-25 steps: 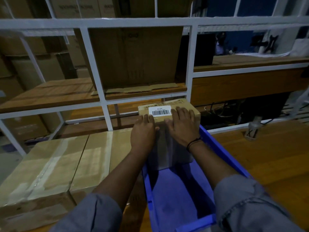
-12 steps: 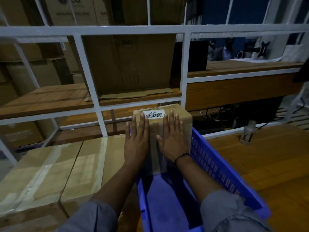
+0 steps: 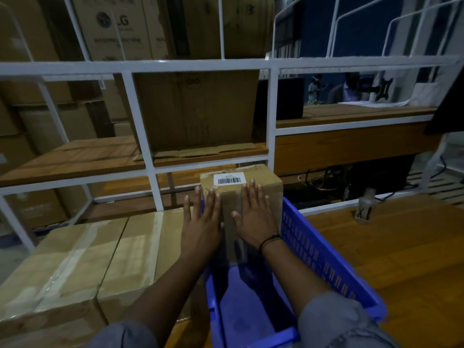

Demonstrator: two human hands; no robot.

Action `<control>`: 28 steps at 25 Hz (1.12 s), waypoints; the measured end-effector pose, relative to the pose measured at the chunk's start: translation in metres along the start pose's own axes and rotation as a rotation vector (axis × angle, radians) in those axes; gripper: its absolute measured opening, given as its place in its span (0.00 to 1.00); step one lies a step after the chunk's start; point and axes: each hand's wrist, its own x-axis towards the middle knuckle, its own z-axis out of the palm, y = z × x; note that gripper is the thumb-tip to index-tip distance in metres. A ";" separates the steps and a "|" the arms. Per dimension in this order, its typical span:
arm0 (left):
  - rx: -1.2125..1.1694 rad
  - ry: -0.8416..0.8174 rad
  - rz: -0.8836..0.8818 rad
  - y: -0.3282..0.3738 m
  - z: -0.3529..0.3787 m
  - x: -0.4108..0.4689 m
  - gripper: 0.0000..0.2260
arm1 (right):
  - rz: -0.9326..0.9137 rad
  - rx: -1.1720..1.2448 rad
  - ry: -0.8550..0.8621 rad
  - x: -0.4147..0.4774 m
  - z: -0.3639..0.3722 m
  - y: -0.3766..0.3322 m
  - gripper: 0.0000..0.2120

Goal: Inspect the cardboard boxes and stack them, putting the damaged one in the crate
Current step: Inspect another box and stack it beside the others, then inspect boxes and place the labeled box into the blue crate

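My left hand, right hand flat, fingers straight, against near face of box at crate far end. Looks light, stiff; I'd grip opposite sides.

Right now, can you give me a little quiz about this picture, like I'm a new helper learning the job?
1. True or false: the small box stands inside the blue crate.
2. Pick one: the fingers of the left hand and the right hand are A) straight and flat, B) curled into fists, C) pinching the sticker.
3. Fill the gap: the white sticker on top of the small box shows a ____.
Key: 1 true; 2 A; 3 barcode.
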 end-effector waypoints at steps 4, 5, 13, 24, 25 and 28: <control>0.001 0.035 -0.022 -0.007 -0.017 -0.025 0.34 | 0.029 0.084 -0.026 -0.013 -0.013 -0.021 0.36; 0.020 0.052 -0.024 -0.012 -0.023 -0.030 0.34 | 0.023 0.098 -0.010 -0.018 -0.015 -0.029 0.35; 0.089 0.061 -0.140 -0.073 -0.087 -0.093 0.34 | -0.120 0.136 0.101 -0.072 -0.032 -0.142 0.36; 0.092 -0.082 -0.339 -0.138 -0.154 -0.296 0.33 | -0.201 0.152 -0.013 -0.226 -0.011 -0.282 0.35; 0.093 -0.091 -0.368 -0.144 -0.161 -0.318 0.33 | -0.213 0.153 -0.020 -0.242 -0.010 -0.296 0.35; 0.101 -0.125 -0.418 -0.154 -0.177 -0.369 0.33 | -0.240 0.144 -0.052 -0.277 -0.005 -0.327 0.35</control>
